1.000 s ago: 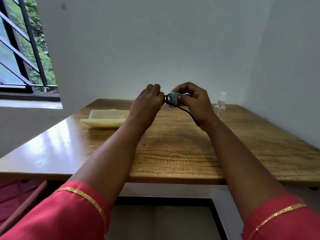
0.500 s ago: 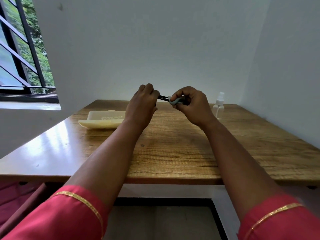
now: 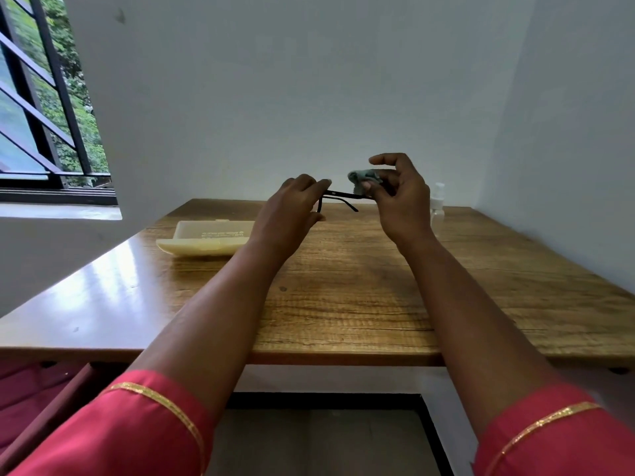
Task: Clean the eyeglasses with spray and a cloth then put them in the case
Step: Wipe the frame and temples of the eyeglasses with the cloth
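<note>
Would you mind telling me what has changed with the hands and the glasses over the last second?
The right hand opened up: its index finger lifted and it now pinches the cloth on the eyeglasses with thumb and middle finger, a little farther from the left hand. The glasses now lie level between the hands, temple arm exposed. The left hand keeps its grip; case and spray bottle stayed put.

one eyeglasses (image 3: 340,195), one cloth (image 3: 361,178), one case (image 3: 206,238), one bottle (image 3: 437,201)
</note>
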